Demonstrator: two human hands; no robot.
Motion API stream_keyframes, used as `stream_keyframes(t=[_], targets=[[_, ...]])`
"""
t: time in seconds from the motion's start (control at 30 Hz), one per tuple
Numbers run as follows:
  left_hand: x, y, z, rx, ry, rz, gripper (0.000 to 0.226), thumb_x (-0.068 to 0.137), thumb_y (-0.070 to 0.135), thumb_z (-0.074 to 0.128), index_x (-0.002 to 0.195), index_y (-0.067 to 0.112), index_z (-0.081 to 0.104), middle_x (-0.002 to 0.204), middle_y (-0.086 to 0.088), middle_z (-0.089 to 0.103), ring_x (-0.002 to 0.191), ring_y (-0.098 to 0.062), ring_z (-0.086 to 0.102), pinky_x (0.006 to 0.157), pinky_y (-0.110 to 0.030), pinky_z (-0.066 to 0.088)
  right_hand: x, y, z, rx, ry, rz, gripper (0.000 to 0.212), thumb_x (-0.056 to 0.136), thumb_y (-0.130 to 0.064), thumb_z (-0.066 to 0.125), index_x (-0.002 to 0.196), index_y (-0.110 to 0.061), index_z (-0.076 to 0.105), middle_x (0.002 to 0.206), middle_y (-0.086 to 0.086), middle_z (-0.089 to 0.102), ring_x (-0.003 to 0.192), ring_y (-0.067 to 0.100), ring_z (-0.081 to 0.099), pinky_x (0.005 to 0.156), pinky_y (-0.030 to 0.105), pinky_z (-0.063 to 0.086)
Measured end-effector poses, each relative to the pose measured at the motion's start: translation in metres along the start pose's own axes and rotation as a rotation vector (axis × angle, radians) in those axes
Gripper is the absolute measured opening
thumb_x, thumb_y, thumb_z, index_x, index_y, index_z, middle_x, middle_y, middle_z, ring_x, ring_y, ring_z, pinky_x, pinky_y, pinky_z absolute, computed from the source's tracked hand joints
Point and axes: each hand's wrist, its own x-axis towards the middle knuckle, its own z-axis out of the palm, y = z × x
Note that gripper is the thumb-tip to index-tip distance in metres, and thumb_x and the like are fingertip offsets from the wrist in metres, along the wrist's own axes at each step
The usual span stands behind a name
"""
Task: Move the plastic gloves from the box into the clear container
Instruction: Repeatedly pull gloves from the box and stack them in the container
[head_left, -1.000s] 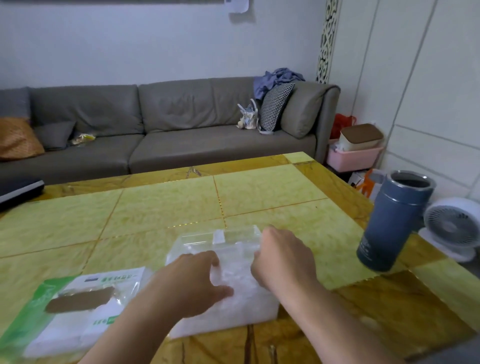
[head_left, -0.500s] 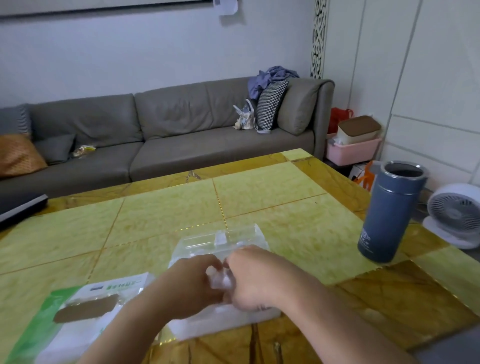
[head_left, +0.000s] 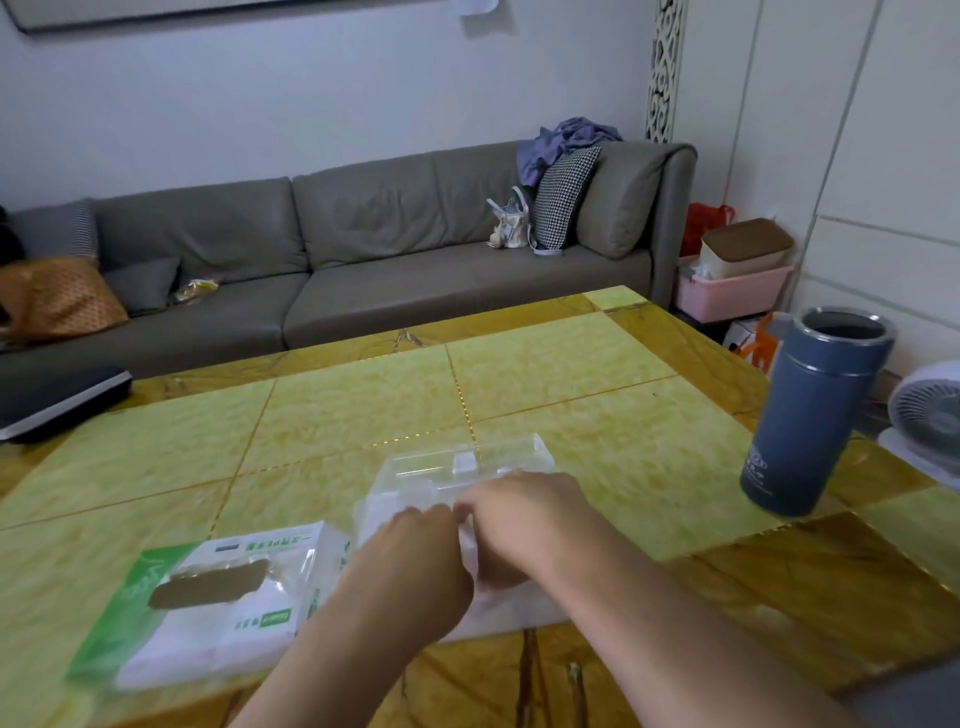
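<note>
The clear container lies on the yellow-tiled table, right in front of me. It is packed with whitish plastic gloves. My left hand and my right hand meet over its middle, fingertips together, pinching a crumpled bit of glove film between them. The backs of both hands hide the fingers and most of the container's top. The green and white glove box, a soft pack with a brown-edged opening, lies flat just to the left, touching the container's side.
A tall blue tumbler stands open-topped near the table's right edge. A dark flat object sits at the far left corner. A grey sofa runs behind the table, and a white fan stands on the floor at right.
My two hands, first apart on the container's top, have come together at its middle and now pinch the glove film. The container and the box have stayed in place.
</note>
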Motion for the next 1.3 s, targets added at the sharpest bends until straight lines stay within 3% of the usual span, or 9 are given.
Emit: stream_keyframes(t=[0.13, 0.27, 0.43, 0.6, 0.7, 0.83, 1.0, 1.17, 1.3], targets=[[0.014, -0.010, 0.008, 0.014, -0.122, -0.089, 0.039, 0.098, 0.041, 0.055, 0.132, 0.026, 0.042, 0.109, 0.001, 0.064, 0.090, -0.019, 0.054, 0.075, -0.031, 0.045, -0.001, -0.001, 0.001, 0.007, -0.061, 0.020, 0.058, 0.090, -0.040, 0.077, 0.144, -0.039, 0.056, 0.137, -0.005, 0.063, 0.128, 0.023, 0.059, 0.098, 0.036, 0.047], [0.028, -0.012, 0.005, -0.020, -0.285, -0.156, 0.062, 0.097, 0.047, 0.058, 0.145, 0.017, 0.033, 0.113, -0.005, 0.065, 0.106, -0.025, 0.063, 0.084, -0.033, 0.047, 0.002, 0.000, 0.000, 0.041, -0.125, 0.065, 0.062, 0.088, -0.039, 0.081, 0.144, -0.039, 0.055, 0.131, -0.001, 0.064, 0.120, 0.025, 0.063, 0.085, 0.034, 0.049], [0.030, -0.008, -0.005, -0.012, -0.427, -0.146, 0.102, 0.098, 0.045, 0.064, 0.159, -0.004, -0.002, 0.129, -0.007, 0.066, 0.118, -0.024, 0.061, 0.075, -0.025, 0.039, 0.005, 0.002, -0.002, 0.120, -0.221, 0.050, 0.073, 0.089, -0.024, 0.082, 0.153, -0.034, 0.047, 0.129, 0.004, 0.069, 0.100, 0.027, 0.062, 0.088, 0.036, 0.053], [0.013, -0.016, -0.011, -0.024, -0.230, -0.114, 0.047, 0.100, 0.030, 0.060, 0.143, 0.019, 0.043, 0.121, 0.001, 0.060, 0.106, -0.020, 0.062, 0.079, -0.027, 0.047, 0.011, -0.003, -0.003, 0.046, -0.291, 0.055, 0.083, 0.091, -0.034, 0.082, 0.161, -0.034, 0.036, 0.146, 0.002, 0.060, 0.122, 0.031, 0.063, 0.103, 0.044, 0.055], [-0.005, -0.006, -0.011, 0.116, 0.029, -0.078, 0.012, 0.100, 0.022, 0.054, 0.108, 0.021, 0.045, 0.097, 0.002, 0.053, 0.080, -0.020, 0.055, 0.058, -0.027, 0.040, 0.017, -0.005, -0.001, -0.028, -0.338, 0.047, 0.076, 0.095, -0.035, 0.078, 0.160, -0.024, 0.040, 0.148, 0.001, 0.057, 0.120, 0.031, 0.064, 0.103, 0.044, 0.055], [0.000, -0.002, -0.007, 0.114, 0.001, -0.149, 0.026, 0.100, 0.019, 0.050, 0.079, 0.019, 0.034, 0.079, 0.005, 0.041, 0.064, -0.013, 0.043, 0.050, -0.025, 0.028, 0.015, -0.005, -0.001, -0.017, -0.318, 0.056, 0.070, 0.095, -0.030, 0.077, 0.157, -0.025, 0.045, 0.140, 0.003, 0.063, 0.116, 0.029, 0.067, 0.100, 0.040, 0.056], [0.020, -0.004, 0.000, 0.052, -0.168, -0.181, 0.023, 0.096, 0.013, 0.049, 0.078, 0.021, 0.037, 0.081, 0.004, 0.047, 0.074, -0.016, 0.052, 0.061, -0.026, 0.040, 0.011, -0.002, 0.002, 0.024, -0.257, 0.064, 0.069, 0.093, -0.031, 0.078, 0.154, -0.033, 0.047, 0.134, 0.002, 0.067, 0.113, 0.029, 0.068, 0.097, 0.040, 0.057], [0.036, -0.003, 0.004, 0.037, -0.252, -0.212, 0.020, 0.096, 0.014, 0.054, 0.080, 0.018, 0.042, 0.078, 0.003, 0.052, 0.070, -0.013, 0.054, 0.052, -0.022, 0.037, 0.004, 0.001, 0.005, 0.115, -0.186, 0.055, 0.077, 0.092, -0.022, 0.080, 0.157, -0.036, 0.042, 0.145, 0.004, 0.060, 0.122, 0.027, 0.063, 0.093, 0.036, 0.053], [0.035, -0.003, -0.001, -0.005, -0.273, -0.177, 0.003, 0.099, 0.012, 0.049, 0.101, 0.014, 0.049, 0.080, 0.004, 0.048, 0.074, -0.013, 0.051, 0.054, -0.021, 0.034, 0.003, 0.001, 0.004, 0.162, -0.188, 0.047, 0.085, 0.091, -0.017, 0.079, 0.162, -0.037, 0.035, 0.152, 0.002, 0.055, 0.128, 0.025, 0.060, 0.095, 0.036, 0.052]])
